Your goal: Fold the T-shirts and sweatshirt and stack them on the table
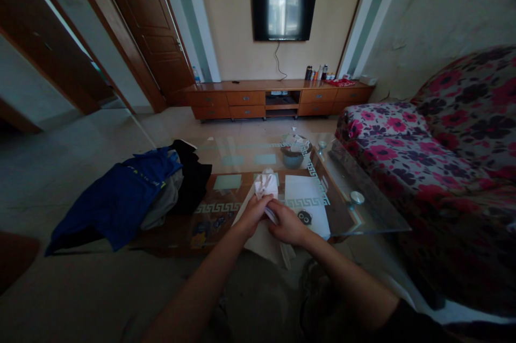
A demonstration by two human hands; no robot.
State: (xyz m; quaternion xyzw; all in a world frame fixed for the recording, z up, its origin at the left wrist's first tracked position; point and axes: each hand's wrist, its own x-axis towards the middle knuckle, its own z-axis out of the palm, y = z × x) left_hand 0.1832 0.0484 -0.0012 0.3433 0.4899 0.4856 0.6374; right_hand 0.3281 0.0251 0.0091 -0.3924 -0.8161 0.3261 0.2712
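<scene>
Both my hands meet over the near edge of a glass coffee table (374, 219). My left hand (253, 214) and my right hand (287, 223) are closed together on a white sheet of paper (263, 241) that hangs over the table's edge. Just beyond my fingers sits a crumpled white wad of paper (265, 183). A flat white sheet (303, 192) lies on the glass to the right, with a small dark object (305, 217) on it.
A pile of blue and dark clothes (129, 198) covers the table's left end. A small basket (293, 156) with scraps stands further back. A floral sofa (443, 144) is on the right. A wooden TV cabinet (278, 98) and wall television (284, 14) are ahead.
</scene>
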